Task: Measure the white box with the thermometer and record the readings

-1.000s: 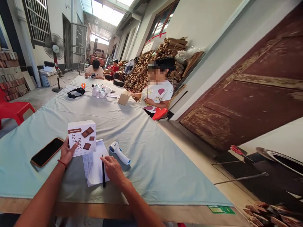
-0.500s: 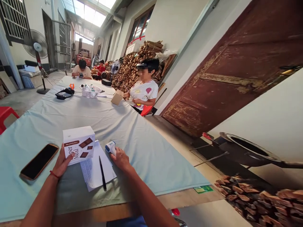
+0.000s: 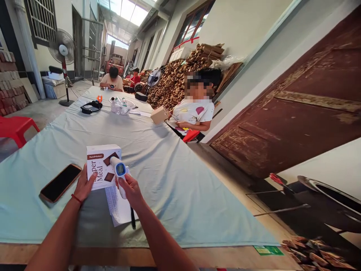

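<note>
My left hand (image 3: 84, 185) grips the left side of a white box (image 3: 97, 180) with brown "NutriMotion" and "Meal" print, its front facing me. In my right hand (image 3: 131, 191) is a white and blue infrared thermometer (image 3: 120, 170), held by its handle, with the small screen turned towards me. Its front end points at the box and covers part of the printed front; I cannot tell whether they touch. Below lie sheets of written paper (image 3: 120, 210), partly hidden by my right hand, with a black pen (image 3: 132, 218) on them. A phone (image 3: 60, 183) with a dark screen lies to the left.
A pale cloth covers the long table (image 3: 180, 195). Farther along are a black headset (image 3: 91, 107) and a clear basket (image 3: 122, 106) of bottles. A person (image 3: 194, 113) at the right side holds a cardboard box (image 3: 159, 114). A red stool (image 3: 18, 129) stands left.
My right hand has raised the thermometer from beside the papers and turned it towards the box front. My left hand still holds the box. The view has shifted left.
</note>
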`<move>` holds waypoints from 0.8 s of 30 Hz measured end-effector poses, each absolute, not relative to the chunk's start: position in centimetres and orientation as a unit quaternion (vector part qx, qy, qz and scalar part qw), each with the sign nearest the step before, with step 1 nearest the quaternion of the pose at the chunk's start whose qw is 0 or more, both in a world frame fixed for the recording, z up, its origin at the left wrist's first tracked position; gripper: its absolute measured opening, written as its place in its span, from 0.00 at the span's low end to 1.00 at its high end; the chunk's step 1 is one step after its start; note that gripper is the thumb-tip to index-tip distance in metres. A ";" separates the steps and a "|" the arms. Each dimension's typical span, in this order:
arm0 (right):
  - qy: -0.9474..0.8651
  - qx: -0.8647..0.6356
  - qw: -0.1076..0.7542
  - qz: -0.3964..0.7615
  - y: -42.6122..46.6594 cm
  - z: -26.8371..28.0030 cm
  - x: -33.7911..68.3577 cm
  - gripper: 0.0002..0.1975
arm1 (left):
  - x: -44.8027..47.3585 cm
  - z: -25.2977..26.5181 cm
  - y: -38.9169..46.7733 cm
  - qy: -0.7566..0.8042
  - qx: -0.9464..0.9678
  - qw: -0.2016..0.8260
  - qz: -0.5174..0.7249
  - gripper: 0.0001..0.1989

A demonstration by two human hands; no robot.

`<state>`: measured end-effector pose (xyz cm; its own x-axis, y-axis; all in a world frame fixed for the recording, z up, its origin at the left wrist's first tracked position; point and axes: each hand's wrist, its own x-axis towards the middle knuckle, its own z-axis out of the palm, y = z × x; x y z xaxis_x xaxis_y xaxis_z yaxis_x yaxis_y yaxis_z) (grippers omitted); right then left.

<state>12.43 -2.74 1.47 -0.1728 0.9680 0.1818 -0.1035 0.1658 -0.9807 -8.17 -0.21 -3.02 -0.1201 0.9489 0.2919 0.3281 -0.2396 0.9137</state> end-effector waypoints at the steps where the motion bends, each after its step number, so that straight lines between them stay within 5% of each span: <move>1: -0.563 -0.385 0.515 0.519 -2.6 1.5 12.1 0.23 | -8.2 -3.1 -0.2 0.538 0.590 0.301 0.521 0.34; 15: -0.582 -0.406 0.523 0.473 -2.4 1.0 11.4 0.20 | -8.0 -3.1 -0.3 0.515 0.592 0.311 0.536 0.28; 24: -0.593 -0.407 0.516 0.466 -2.9 0.4 12.4 0.17 | -8.5 -3.5 -0.2 0.518 0.578 0.340 0.531 0.37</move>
<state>12.35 -2.89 0.37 -0.1363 0.9629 0.2331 0.0007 0.2354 -0.9719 -8.54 -0.20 -3.49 -0.1001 0.9600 0.2614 0.2372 -0.2321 0.9433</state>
